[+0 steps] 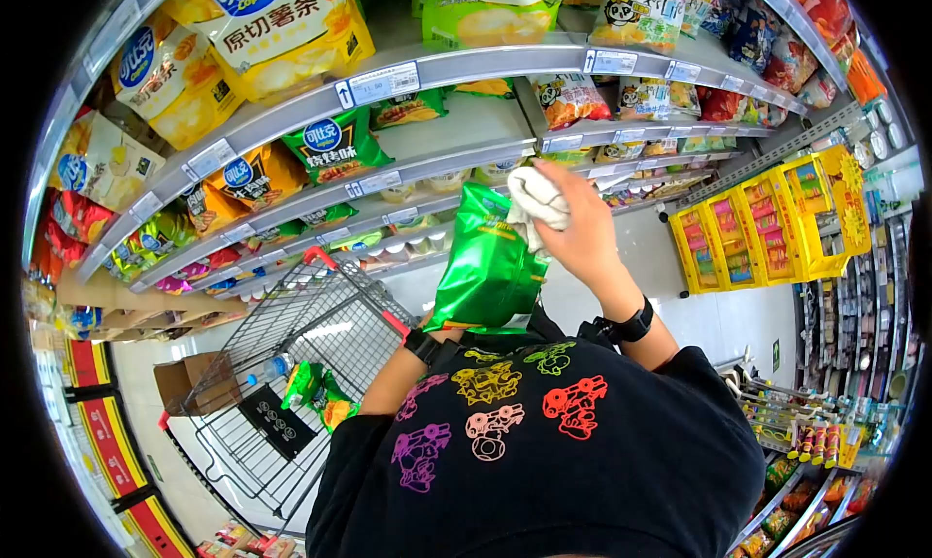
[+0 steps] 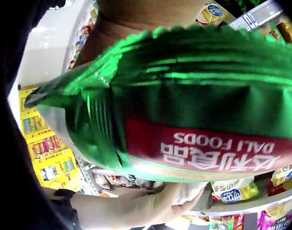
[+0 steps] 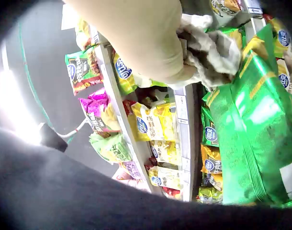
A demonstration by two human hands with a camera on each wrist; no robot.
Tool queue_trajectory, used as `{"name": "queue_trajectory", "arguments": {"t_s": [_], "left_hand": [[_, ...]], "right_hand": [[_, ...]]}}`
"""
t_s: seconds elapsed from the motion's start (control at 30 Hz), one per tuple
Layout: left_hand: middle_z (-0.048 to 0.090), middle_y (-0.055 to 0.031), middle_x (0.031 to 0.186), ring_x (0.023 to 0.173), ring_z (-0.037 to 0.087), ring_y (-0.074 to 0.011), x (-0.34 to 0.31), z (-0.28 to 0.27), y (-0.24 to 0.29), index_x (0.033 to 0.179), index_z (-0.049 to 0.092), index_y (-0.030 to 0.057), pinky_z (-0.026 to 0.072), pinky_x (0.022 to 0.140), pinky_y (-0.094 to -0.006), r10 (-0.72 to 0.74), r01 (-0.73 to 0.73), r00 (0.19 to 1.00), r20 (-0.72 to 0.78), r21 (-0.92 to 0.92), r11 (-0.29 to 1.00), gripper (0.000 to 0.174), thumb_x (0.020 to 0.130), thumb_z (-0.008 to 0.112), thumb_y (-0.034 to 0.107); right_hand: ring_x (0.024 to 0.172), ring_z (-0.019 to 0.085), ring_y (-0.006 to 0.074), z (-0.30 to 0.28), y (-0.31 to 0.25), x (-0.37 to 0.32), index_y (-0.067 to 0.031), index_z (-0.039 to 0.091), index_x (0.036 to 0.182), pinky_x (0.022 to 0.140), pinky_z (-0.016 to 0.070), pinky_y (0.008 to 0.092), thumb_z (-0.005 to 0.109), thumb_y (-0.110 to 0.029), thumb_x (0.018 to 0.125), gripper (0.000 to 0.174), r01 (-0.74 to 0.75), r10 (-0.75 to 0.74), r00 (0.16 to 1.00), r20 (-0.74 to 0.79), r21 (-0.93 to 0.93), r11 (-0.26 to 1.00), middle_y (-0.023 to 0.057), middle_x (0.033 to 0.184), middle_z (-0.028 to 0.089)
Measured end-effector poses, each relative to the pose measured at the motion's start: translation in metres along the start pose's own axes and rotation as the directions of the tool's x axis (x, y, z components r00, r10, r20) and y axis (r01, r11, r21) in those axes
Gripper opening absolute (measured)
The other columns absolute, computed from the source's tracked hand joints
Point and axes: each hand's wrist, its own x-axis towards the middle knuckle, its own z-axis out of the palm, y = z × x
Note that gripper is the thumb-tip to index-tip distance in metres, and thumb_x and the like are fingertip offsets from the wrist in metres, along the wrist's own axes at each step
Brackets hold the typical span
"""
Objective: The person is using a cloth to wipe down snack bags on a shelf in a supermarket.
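A shiny green snack bag [image 1: 488, 272] is held up in front of my chest. My left hand [image 2: 141, 13] grips it from behind and below, its fingers mostly hidden by the bag. In the left wrist view the crimped edge and a red "Dali Foods" band face the camera. At the bag's upper right, my right hand [image 1: 581, 230] holds a bunched white cloth [image 1: 539, 197] between thumb and fingers. The right wrist view shows the cloth [image 3: 215, 55] against the bag's top edge.
Curved shelves [image 1: 447, 63] of snack bags stand ahead. To the left is a shopping cart [image 1: 282, 383] with a cardboard box [image 1: 199, 381], a bottle [image 1: 277, 367] and green snack bags [image 1: 316, 393] in it. A yellow display rack [image 1: 767, 223] stands at right.
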Motion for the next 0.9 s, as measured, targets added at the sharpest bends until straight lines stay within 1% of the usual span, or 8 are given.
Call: {"name": "queue_trajectory", "arguments": {"t_s": [0.03, 0.2, 0.3, 0.5, 0.67, 0.77, 0.8, 0.9], "left_hand": [[0.049, -0.009, 0.116, 0.104, 0.051, -0.0195, -0.001, 0.0, 0.001, 0.123, 0.039, 0.0041, 0.0436, 0.089, -0.0317, 0.003, -0.003, 1.0, -0.001, 0.018, 1.0, 0.039, 0.091, 0.042, 0.026], [0.05, -0.0091, 0.115, 0.103, 0.051, -0.0189, 0.0, 0.001, 0.001, 0.123, 0.04, 0.0036, 0.0439, 0.088, -0.0309, 0.026, -0.025, 1.0, -0.008, 0.096, 0.995, 0.037, 0.091, 0.042, 0.023], [0.05, -0.0091, 0.114, 0.102, 0.051, -0.0186, 0.006, 0.001, 0.001, 0.122, 0.04, 0.0033, 0.044, 0.088, -0.0305, 0.04, -0.038, 0.999, -0.014, 0.14, 0.989, 0.036, 0.091, 0.042, 0.021], [0.05, -0.0092, 0.112, 0.101, 0.051, -0.0181, 0.022, 0.002, 0.002, 0.121, 0.04, 0.0028, 0.0442, 0.087, -0.0298, 0.056, -0.053, 0.998, -0.011, 0.205, 0.977, 0.034, 0.091, 0.042, 0.018], [0.05, -0.0095, 0.113, 0.101, 0.051, -0.0186, 0.015, 0.0, 0.003, 0.121, 0.04, 0.0028, 0.0443, 0.087, -0.0302, 0.06, -0.057, 0.998, -0.017, 0.145, 0.988, 0.034, 0.091, 0.042, 0.019], [0.05, -0.0097, 0.113, 0.102, 0.051, -0.0189, 0.013, -0.002, 0.003, 0.121, 0.04, 0.0027, 0.0443, 0.087, -0.0304, 0.058, -0.055, 0.998, -0.024, 0.124, 0.991, 0.034, 0.091, 0.042, 0.019], [0.05, -0.0098, 0.113, 0.102, 0.051, -0.0189, 0.015, -0.001, 0.003, 0.121, 0.04, 0.0027, 0.0443, 0.087, -0.0305, 0.06, -0.057, 0.998, -0.024, 0.115, 0.992, 0.035, 0.091, 0.042, 0.02], [0.05, -0.01, 0.113, 0.102, 0.052, -0.0192, 0.023, 0.0, 0.003, 0.122, 0.04, 0.0027, 0.0444, 0.087, -0.0307, 0.065, -0.062, 0.998, -0.026, 0.095, 0.994, 0.035, 0.091, 0.041, 0.02]], "right_hand": [[0.087, 0.055, 0.0276, 0.002, -0.003, -0.002, -0.0078, 0.053, 0.111, 0.076, 0.0455, 0.0353, 0.069, -0.002, 0.059, 0.054, 0.082, -0.081, 0.997, 0.011, -0.103, 0.991, 0.0102, 0.102, 0.058], [0.086, 0.05, 0.0237, 0.017, -0.013, -0.007, -0.0093, 0.053, 0.111, 0.072, 0.0454, 0.0341, 0.062, -0.004, 0.059, 0.053, 0.288, -0.25, 0.951, 0.18, -0.232, 0.929, 0.0046, 0.104, 0.058], [0.084, 0.051, 0.024, 0.017, -0.018, -0.01, -0.0099, 0.054, 0.11, 0.076, 0.0455, 0.0337, 0.064, -0.001, 0.057, 0.054, 0.261, -0.228, 0.955, 0.193, -0.168, 0.951, 0.0041, 0.102, 0.059], [0.085, 0.051, 0.0243, 0.007, -0.019, -0.017, -0.012, 0.056, 0.108, 0.075, 0.0465, 0.0343, 0.062, 0.0, 0.058, 0.051, 0.238, -0.237, 0.926, 0.293, 0.033, 0.971, 0.0034, 0.102, 0.059], [0.083, 0.052, 0.0263, -0.002, -0.022, -0.02, -0.0117, 0.059, 0.107, 0.076, 0.0463, 0.0343, 0.061, -0.001, 0.056, 0.052, 0.218, -0.272, 0.903, 0.333, 0.192, 0.957, 0.005, 0.097, 0.061], [0.084, 0.052, 0.0269, -0.006, -0.019, -0.019, -0.0112, 0.059, 0.108, 0.077, 0.0457, 0.0347, 0.061, 0.0, 0.057, 0.052, 0.251, -0.313, 0.877, 0.364, 0.208, 0.945, 0.0057, 0.098, 0.061], [0.088, 0.053, 0.0272, -0.008, -0.018, -0.02, -0.011, 0.059, 0.108, 0.079, 0.0442, 0.0363, 0.061, 0.0, 0.058, 0.051, 0.208, -0.276, 0.908, 0.315, 0.233, 0.95, 0.007, 0.098, 0.061], [0.091, 0.053, 0.0284, -0.015, -0.01, -0.017, -0.0122, 0.056, 0.111, 0.081, 0.0437, 0.0371, 0.061, -0.001, 0.059, 0.054, 0.197, -0.199, 0.98, -0.003, 0.123, 0.973, 0.0079, 0.102, 0.059]]}}
